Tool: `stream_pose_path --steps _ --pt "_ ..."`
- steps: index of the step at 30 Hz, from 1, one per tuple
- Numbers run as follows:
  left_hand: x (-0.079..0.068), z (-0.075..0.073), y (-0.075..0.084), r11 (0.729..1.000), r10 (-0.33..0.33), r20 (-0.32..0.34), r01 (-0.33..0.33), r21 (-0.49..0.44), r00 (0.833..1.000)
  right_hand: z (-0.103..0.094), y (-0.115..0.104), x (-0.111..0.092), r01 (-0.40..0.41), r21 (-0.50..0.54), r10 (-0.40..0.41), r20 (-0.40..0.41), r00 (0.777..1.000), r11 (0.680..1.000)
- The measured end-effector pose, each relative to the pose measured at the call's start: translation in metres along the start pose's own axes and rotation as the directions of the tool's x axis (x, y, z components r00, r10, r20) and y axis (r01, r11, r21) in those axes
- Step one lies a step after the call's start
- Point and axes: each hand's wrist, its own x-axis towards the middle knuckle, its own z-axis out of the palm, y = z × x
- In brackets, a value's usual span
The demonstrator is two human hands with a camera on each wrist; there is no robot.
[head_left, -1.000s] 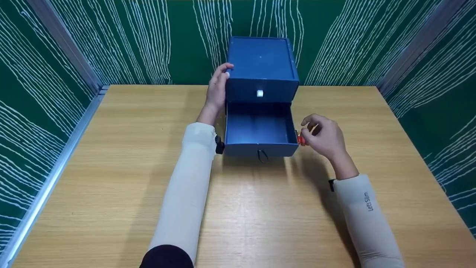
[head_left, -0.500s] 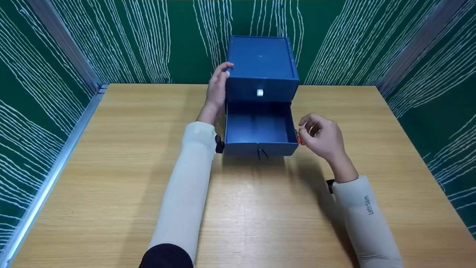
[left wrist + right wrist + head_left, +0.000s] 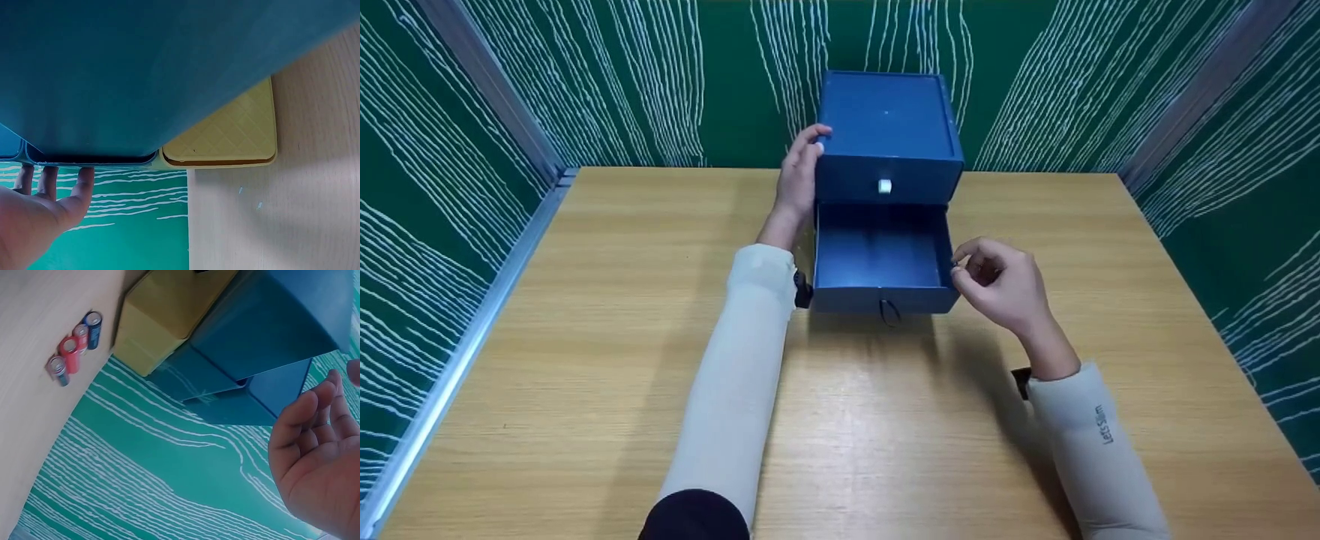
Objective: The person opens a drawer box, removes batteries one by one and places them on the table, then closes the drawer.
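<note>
A blue drawer unit [image 3: 885, 112] stands at the table's back, its middle drawer [image 3: 885, 300] pulled out with a bare inside. My left hand [image 3: 796, 176] rests against the unit's left side, fingertips at the upper edge; in the left wrist view its extended fingers touch the casing. My right hand [image 3: 1005, 285] is at the right wall of the pulled-out drawer, fingers loosely bent. In the right wrist view, thumb and index tips stand slightly apart with nothing visible between them. Several batteries [image 3: 70, 354] stand on the table beside the unit, hidden in the head view.
Below the blue drawers is a yellow drawer [image 3: 230, 129], also on the bottom tier. The upper drawer has a white knob [image 3: 884, 187], and a dark loop [image 3: 890, 313] hangs from the pulled-out one. Green walls with white lines [image 3: 750, 90] close off the wooden table [image 3: 585, 337].
My right hand has shifted left and slightly down to the drawer's right wall, now covering the red batteries seen before. The left hand and the drawer unit stay in place.
</note>
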Motion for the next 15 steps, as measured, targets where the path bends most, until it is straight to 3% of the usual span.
stream_pose_path --steps 7,15 --pt "0.000 0.000 -0.001 0.999 0.032 0.000 -0.032 0.012 0.999 -0.001 -0.017 -0.004 0.012 0.014 -0.012 0.005 1.000 1.000" --pt "0.000 0.000 0.001 0.999 0.017 -0.001 -0.017 0.031 1.000 -0.007 -0.050 -0.006 0.016 0.002 -0.016 0.022 1.000 1.000"
